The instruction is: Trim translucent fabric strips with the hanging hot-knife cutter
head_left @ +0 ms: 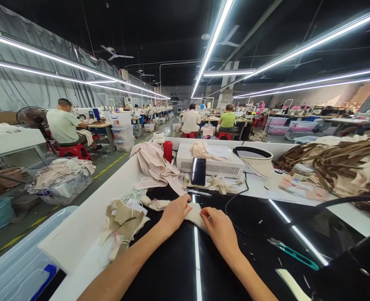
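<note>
My left hand [174, 214] and my right hand [220, 228] rest side by side on a glossy black worktable [254, 234]. Both pinch a small cream fabric piece [195, 212] that lies between them, with its ends spreading left toward more cream scraps [153, 204]. A pen [197, 192] lies just beyond my fingers. A black phone [199, 171] leans upright against a white box-shaped unit [211, 165].
A heap of beige cut pieces [120, 221] sits at my left, pink fabric [155, 165] and a red cup [168, 150] behind it. Teal thread snips [294, 252] lie at right. Brown straps [335, 163] pile up far right. Seated workers [64, 125] fill the hall.
</note>
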Demonstrator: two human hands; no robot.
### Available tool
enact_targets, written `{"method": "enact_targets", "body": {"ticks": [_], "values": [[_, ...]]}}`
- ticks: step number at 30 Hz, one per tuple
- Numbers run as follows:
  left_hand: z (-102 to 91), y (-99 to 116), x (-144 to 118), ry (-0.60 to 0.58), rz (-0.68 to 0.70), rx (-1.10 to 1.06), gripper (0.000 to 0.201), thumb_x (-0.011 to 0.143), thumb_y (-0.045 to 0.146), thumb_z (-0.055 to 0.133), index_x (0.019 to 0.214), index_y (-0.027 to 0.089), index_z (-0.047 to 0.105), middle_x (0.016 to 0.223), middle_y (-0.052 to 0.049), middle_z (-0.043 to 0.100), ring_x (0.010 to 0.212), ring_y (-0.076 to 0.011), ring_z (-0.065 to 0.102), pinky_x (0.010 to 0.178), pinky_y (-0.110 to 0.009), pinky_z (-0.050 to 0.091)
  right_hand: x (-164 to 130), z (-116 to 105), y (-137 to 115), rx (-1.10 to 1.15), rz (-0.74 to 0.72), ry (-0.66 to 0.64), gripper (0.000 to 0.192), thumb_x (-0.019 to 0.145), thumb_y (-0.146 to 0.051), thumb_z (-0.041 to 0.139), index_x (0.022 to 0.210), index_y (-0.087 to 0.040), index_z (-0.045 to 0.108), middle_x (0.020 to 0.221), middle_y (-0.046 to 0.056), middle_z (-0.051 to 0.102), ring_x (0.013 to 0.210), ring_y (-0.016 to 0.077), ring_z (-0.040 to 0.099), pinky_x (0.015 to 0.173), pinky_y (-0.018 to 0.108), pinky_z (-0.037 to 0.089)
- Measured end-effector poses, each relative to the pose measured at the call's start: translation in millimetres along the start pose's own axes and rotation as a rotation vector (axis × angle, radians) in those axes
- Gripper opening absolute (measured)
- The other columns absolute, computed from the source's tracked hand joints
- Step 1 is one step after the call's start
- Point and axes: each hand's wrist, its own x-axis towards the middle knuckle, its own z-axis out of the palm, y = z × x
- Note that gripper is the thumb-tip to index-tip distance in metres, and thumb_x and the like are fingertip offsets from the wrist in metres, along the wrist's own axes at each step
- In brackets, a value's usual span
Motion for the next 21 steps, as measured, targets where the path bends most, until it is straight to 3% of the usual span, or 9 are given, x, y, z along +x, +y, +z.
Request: {"method": "enact_targets", "body": {"ticks": [5,9,12,15,18,21], "values": [[12.1,-1.4,1.9,-0.036,0.049,0.282,0.016,0.102,0.026,0.066,0.113,0.015,0.066,0.108,-0.005,0.068,0.099,-0.0218,0.068,0.091,-0.043,0.056,-1.3,9.2,0.4,-0.102,-0.060,0.015,0.027,0.104,-0.020,0.051,0.083,-0.021,0.069,0.078,0.005,0.069,0.076,0.0236,0.063,0.071,0.035,0.040],[8.0,5.1,-1.7,-0.004,0.093,0.424,0.014,0.100,0.020,0.067,0.114,0.015,0.065,0.115,-0.009,0.068,0.108,-0.0267,0.064,0.094,-0.044,0.053,-6.2,-1.1,-13.1,-0.103,-0.141,0.010,0.017,0.096,-0.007,0.058,0.098,-0.019,0.070,0.100,0.009,0.074,0.095,0.0283,0.068,0.086,0.041,0.048],[-0.1,11.2,-10.3,0.022,0.146,0.461,0.016,0.100,0.018,0.066,0.116,0.017,0.063,0.120,-0.010,0.067,0.113,-0.0297,0.062,0.096,-0.044,0.051,-20.0,-24.9,-35.2,-0.025,-0.230,-0.047,0.019,0.097,-0.008,0.060,0.107,-0.021,0.069,0.111,0.009,0.075,0.105,0.0279,0.069,0.095,0.044,0.052],[-5.7,17.0,-26.3,0.034,0.206,0.462,0.017,0.103,0.019,0.061,0.120,0.019,0.061,0.122,-0.009,0.067,0.114,-0.0285,0.061,0.097,-0.043,0.050,-45.3,-59.7,-58.5,0.130,-0.324,-0.167,0.009,0.099,-0.018,0.064,0.101,-0.026,0.069,0.102,0.002,0.075,0.095,0.0196,0.072,0.086,0.032,0.059],[-6.6,23.2,-47.7,0.024,0.275,0.444,0.014,0.106,0.020,0.057,0.119,0.020,0.062,0.120,-0.007,0.068,0.112,-0.0257,0.063,0.097,-0.040,0.050,-78.6,-95.9,-65.5,0.467,-0.235,-0.417,0.009,0.102,-0.025,0.063,0.100,-0.028,0.071,0.093,-0.001,0.076,0.085,0.0162,0.074,0.075,0.025,0.061],[-4.2,31.7,-69.8,-0.005,0.354,0.403,0.013,0.108,0.022,0.054,0.115,0.019,0.064,0.115,-0.005,0.070,0.110,-0.0236,0.065,0.096,-0.039,0.051,-113.1,-127.6,-46.2,0.559,-0.093,-0.563,0.013,0.101,-0.030,0.062,0.097,-0.030,0.074,0.087,-0.002,0.077,0.076,0.0161,0.074,0.067,0.024,0.059]]}}
